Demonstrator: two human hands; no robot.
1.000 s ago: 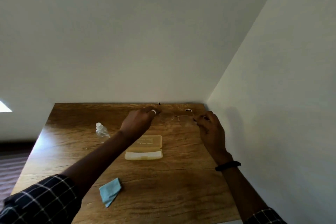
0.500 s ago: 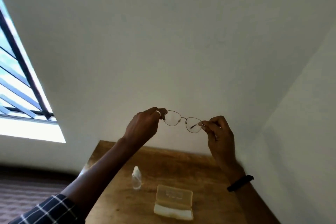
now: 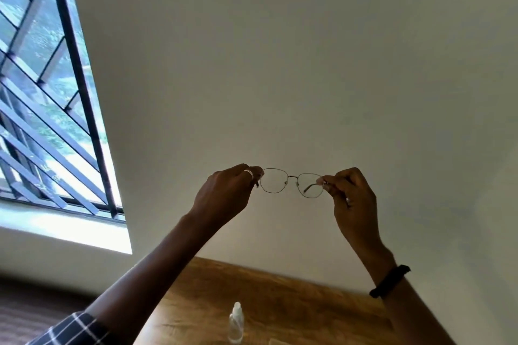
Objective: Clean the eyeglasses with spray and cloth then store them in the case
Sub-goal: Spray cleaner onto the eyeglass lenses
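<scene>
Up in front of the pale wall [image 3: 280, 64], well above the table [image 3: 294, 294], the eyeglasses [image 3: 273, 180] are held level btw both hands. Thin metal frame, clear lenses, seen from the wearer's side. Left hand [image 3: 224, 193] pinches the frame's left end at the hinge, thumb & forefinger pressed together on it, other fingers curled in behind. A silver ring [image 3: 249, 173] shows on one finger. Right hand [image 3: 350, 199] does the same at the right end: fingertips nipped on the hinge, rest of the fingers folded toward the palm. The right temple arm looks folded in behind its lens. The left one I can't make out, as the hand's in the way. Both arms are raised. There's a black wristband [image 3: 389, 280] on the right wrist & a dark plaid sleeve [image 3: 75, 329] at the left arm, bottom-left corner.

Down on the wooden table, just right of the left forearm, a small clear spray bottle [image 3: 236, 323] stands upright w/ a white cap, touching nothing else. The table butts against the wall. Off to the left is a window [image 3: 42, 92] w/ dark bars, blurred greenery outside & bright light on the sill.
</scene>
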